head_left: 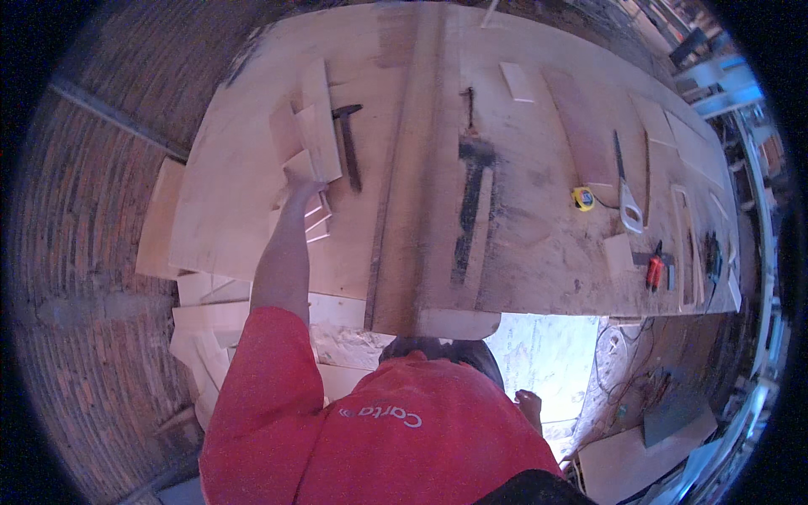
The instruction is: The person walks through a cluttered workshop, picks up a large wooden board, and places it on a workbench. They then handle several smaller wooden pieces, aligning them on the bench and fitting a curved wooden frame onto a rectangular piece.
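My left hand (306, 182) reaches over the left half of the wooden worktable (219, 202), its fingers closed on a small pale wooden piece (299, 162). More flat wooden pieces (320, 139) lie overlapping just beyond it, and several short ones (317, 220) rest beside the wrist. A hammer (349, 151) with a dark handle lies to the right of these pieces, apart from my hand. My right hand (528, 402) hangs low beside my body, below the table edge. Its fingers look curled in, and nothing shows in them.
A long raised board (408, 185) divides the tabletop. Right of it lie a long dark tool (473, 185), a yellow tape measure (582, 199), a white-handled handsaw (629, 210), a red-handled tool (655, 271) and a reddish board (576, 126). Offcuts (202, 337) are piled below the left edge.
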`<state>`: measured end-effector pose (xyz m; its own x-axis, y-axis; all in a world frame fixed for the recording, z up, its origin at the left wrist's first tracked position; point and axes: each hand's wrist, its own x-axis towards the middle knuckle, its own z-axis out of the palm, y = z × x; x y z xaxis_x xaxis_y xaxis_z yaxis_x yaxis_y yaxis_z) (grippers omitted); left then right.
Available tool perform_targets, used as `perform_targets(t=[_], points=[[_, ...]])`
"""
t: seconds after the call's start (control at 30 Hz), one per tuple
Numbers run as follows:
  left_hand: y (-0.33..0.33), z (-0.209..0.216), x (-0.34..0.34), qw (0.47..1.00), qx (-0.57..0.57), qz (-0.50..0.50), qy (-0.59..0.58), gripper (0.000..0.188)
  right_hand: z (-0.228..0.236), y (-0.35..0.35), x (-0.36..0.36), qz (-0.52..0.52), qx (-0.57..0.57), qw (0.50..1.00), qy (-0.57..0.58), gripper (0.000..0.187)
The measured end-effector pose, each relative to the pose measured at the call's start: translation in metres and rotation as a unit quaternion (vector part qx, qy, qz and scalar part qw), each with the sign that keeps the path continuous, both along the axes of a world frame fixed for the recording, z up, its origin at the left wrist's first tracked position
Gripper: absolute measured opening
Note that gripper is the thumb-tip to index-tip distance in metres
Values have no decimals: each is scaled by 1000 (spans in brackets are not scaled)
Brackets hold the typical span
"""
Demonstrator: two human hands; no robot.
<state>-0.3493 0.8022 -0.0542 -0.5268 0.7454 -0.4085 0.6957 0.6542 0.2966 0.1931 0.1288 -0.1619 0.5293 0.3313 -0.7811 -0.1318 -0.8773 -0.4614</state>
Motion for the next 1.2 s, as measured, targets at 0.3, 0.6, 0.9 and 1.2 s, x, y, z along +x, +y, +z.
perform_targets(t=[0.3,0.6,0.9,1.2], points=[[7,-6,-17,907,193,-3,-375,122,26,10,15,-56,-18,997,-54,26],[43,38,15,940,283,-71,-174,102,5,-47,-5,-38,-28,998,-33,35],[103,-49,2,979,121,-135,-89,85,26,-77,-74,-2,-62,982,-180,32],[141,-56,5,964,38,-117,-235,68,-12,-88,-131,152,-104,968,-172,37]])
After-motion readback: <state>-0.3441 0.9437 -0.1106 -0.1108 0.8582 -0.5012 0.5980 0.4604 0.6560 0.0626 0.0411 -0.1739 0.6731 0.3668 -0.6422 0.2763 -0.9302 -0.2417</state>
